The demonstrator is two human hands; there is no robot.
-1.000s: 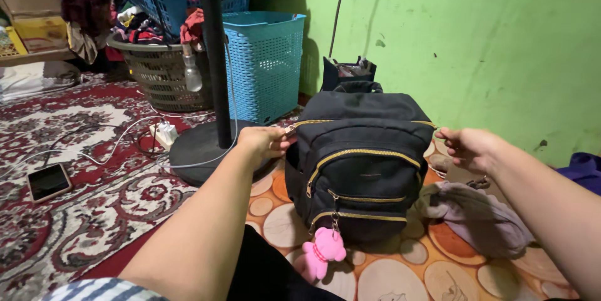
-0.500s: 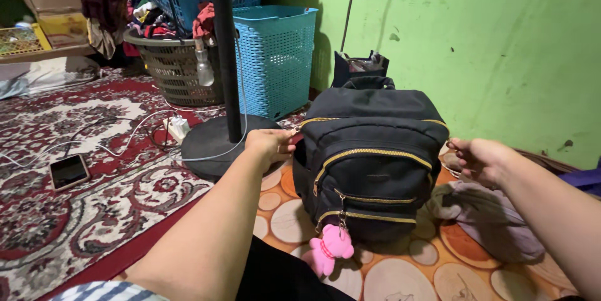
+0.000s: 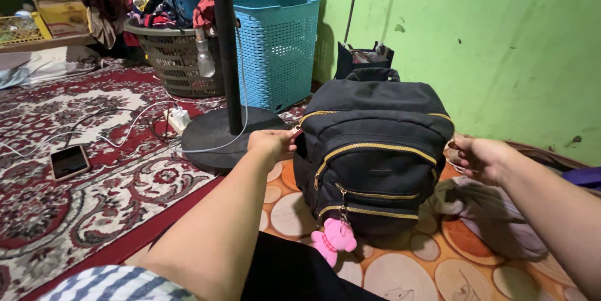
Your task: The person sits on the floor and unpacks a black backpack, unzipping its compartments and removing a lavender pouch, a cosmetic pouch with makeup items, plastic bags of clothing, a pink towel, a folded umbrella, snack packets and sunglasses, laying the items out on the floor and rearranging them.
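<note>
A black backpack (image 3: 373, 154) stands upright on the wood-slice patterned floor mat (image 3: 400, 276) near the green wall (image 3: 501, 44). The left hand (image 3: 273, 144) pinches its zipper end; the right hand (image 3: 481, 157), fingers curled together, touches its far side. A teal basket (image 3: 275, 51) stands behind.

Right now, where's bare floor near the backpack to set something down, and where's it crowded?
Free: patterned carpet between the phone and the left hand; round-print mat in front of the backpack, right of the pink toy. Crowded: cables and fan base on the left, grey cloth below the right hand, baskets behind.
</note>
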